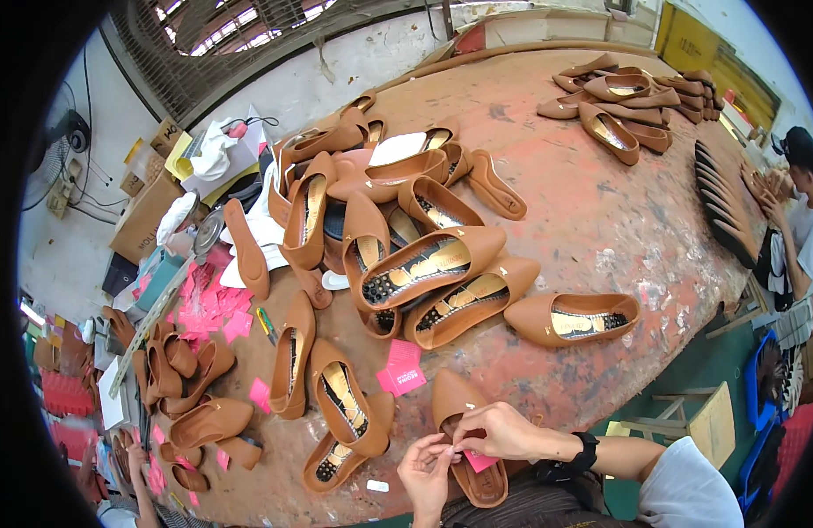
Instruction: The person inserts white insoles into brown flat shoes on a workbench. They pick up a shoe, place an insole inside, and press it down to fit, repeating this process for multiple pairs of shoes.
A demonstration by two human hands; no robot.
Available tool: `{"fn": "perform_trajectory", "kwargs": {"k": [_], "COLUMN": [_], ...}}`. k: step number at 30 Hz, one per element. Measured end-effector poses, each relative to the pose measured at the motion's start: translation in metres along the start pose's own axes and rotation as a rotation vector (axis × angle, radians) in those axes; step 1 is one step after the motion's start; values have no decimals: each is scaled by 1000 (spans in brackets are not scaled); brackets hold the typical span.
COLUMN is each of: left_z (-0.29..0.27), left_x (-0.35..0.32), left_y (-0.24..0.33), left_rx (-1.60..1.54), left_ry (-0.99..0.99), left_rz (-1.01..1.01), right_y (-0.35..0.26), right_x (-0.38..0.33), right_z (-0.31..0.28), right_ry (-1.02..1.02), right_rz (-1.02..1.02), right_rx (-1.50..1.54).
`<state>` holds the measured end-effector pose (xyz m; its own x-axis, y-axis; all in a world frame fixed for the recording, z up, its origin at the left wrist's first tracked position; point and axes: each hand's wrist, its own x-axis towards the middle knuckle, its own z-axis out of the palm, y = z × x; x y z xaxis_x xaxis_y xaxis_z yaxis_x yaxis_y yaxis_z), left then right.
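Observation:
At the table's near edge, a brown pointed flat shoe [454,396] lies with its toe pointing away from me. My left hand [427,466] and my right hand [496,431] meet over its opening, fingertips pinched together. Whatever is between the fingertips is too small to make out. A pink card [479,461] shows just below my right fingers, over the shoe; whether I grip it cannot be seen. Another pink card [401,368] lies on the table beyond the shoe. To the left, a brown flat [340,392] rests on another one.
A large heap of brown flats [433,264] covers the table's middle. Pink cards [208,304] and a cutter [267,326] lie left. More shoes [618,97] are piled far right. A co-worker [802,194] sits at the right edge; another person's arm [141,480] shows lower left.

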<state>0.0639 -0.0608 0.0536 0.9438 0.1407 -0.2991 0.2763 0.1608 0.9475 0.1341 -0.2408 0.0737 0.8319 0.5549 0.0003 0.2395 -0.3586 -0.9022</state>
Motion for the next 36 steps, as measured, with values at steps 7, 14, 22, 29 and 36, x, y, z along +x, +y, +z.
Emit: {"fn": "perform_trajectory", "kwargs": {"k": [7, 14, 22, 29, 36], "left_z": [22, -75, -91, 20, 39], "left_x": [-25, -22, 71, 182, 104], "left_y": [60, 154, 276, 162, 179], "left_rx": [869, 666, 1209, 1322, 1013], "left_ry": [70, 52, 549, -243, -89], "left_rz": [-192, -78, 920, 965, 901], "right_y": [-3, 108, 144, 20, 5], "right_x": [44, 152, 209, 97, -59], "right_z": [-99, -255, -296, -278, -245], "right_ry": [496, 694, 371, 439, 713], "right_rz": [111, 206, 349, -54, 193], "right_rx": [69, -510, 124, 939, 557]}}
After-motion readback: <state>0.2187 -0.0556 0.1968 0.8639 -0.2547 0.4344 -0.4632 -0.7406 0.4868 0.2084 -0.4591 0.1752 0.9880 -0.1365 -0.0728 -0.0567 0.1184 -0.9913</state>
